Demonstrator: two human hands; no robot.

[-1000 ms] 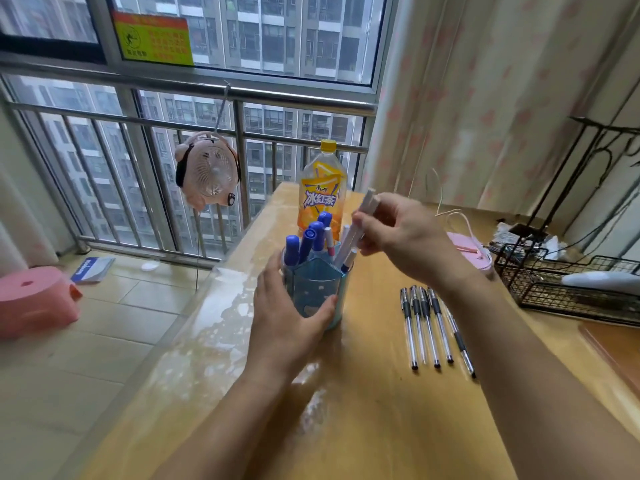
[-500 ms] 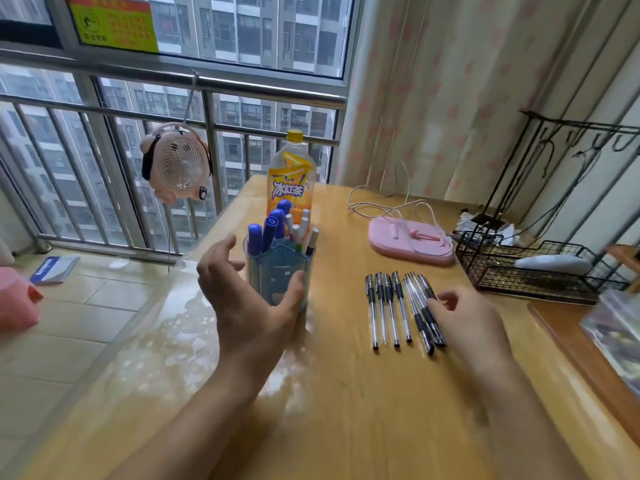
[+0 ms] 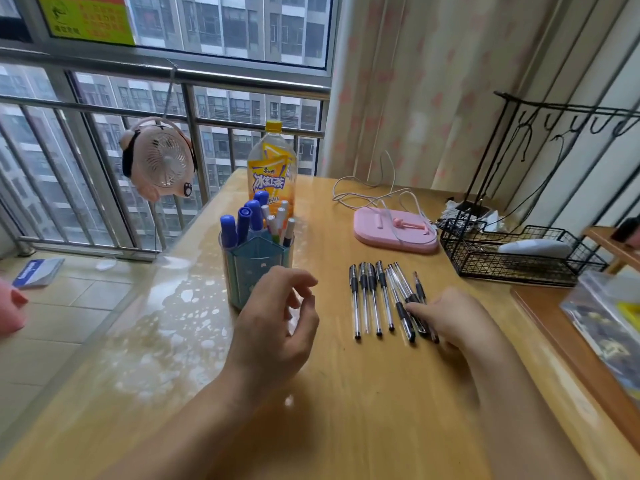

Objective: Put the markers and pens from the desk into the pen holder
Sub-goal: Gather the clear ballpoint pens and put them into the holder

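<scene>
A blue pen holder [image 3: 254,268] stands on the wooden desk [image 3: 346,393], holding several blue-capped markers [image 3: 242,223] and several thin white markers [image 3: 278,220]. Several clear black-grip pens [image 3: 375,299] lie in a row to its right. My left hand [image 3: 273,327] hovers just in front of the holder, fingers apart, holding nothing. My right hand [image 3: 450,317] rests on the desk at the right end of the row, its fingertips touching the rightmost pens; whether it grips one is not visible.
An iced tea bottle [image 3: 272,174] stands behind the holder. A pink stand [image 3: 394,230] with a white cable lies behind the pens. A black wire basket [image 3: 512,254] sits at right. A pink fan [image 3: 157,161] hangs on the railing at left.
One second ago my right hand dropped a white marker into the holder while my left held it. My left hand has since let go, and my right hand moved down to the pens.
</scene>
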